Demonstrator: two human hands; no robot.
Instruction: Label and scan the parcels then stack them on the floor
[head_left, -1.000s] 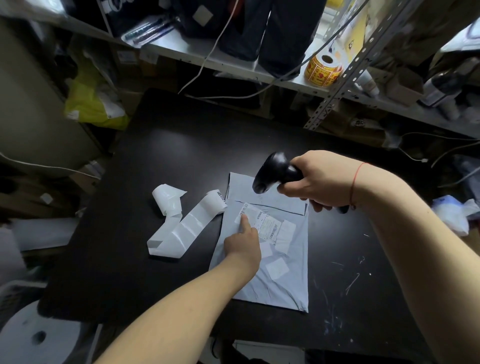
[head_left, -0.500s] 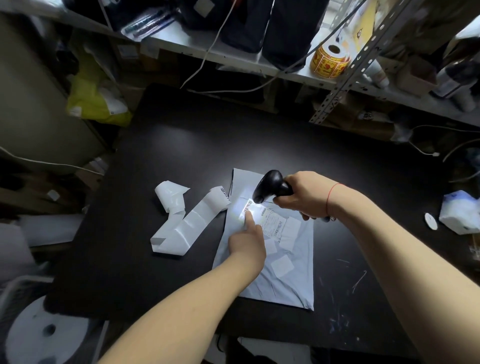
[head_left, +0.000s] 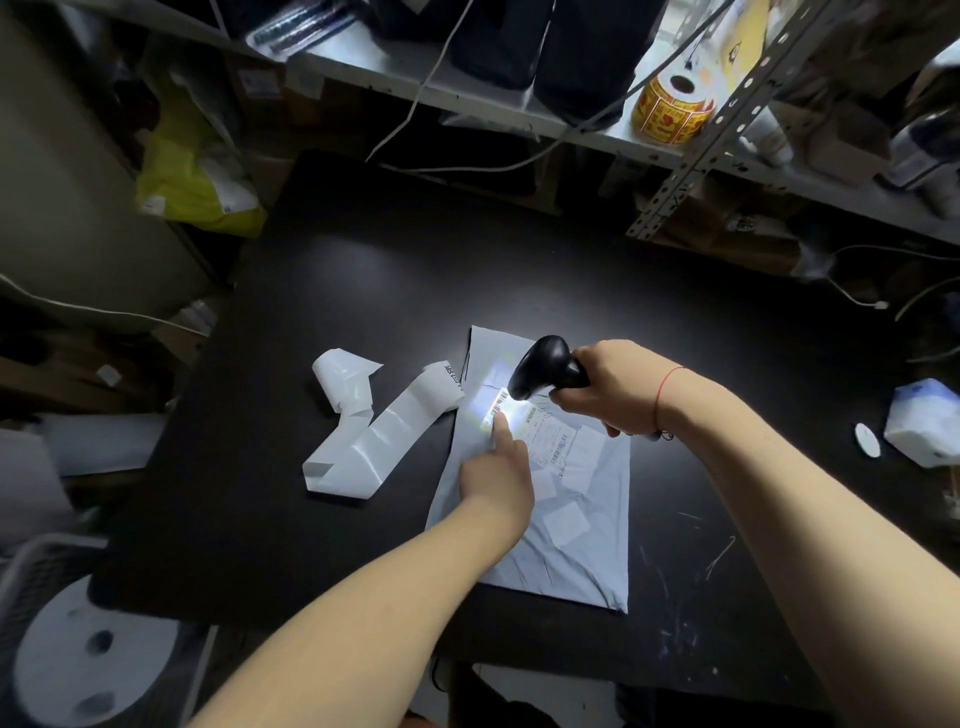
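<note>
Head view: your parcel (head_left: 561, 545) lies flat on the table (head_left: 322, 312), long axis running away from you. Your right hand (head_left: 618, 387) grips the scanner (head_left: 545, 366), nose aimed down-left at the label (head_left: 545, 436); your left hand (head_left: 496, 475) presses one fingertip beside the barcode. The scanner now sits lower than half a second ago.

Parcel (head_left: 566, 525) on table (head_left: 363, 291), label strip (head_left: 374, 436) to its left

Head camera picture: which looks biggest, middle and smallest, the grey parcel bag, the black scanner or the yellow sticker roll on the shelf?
1. Grey parcel bag.
2 and 3. Black scanner and yellow sticker roll look alike; the roll sits farther away, so that order is unsure.
</note>
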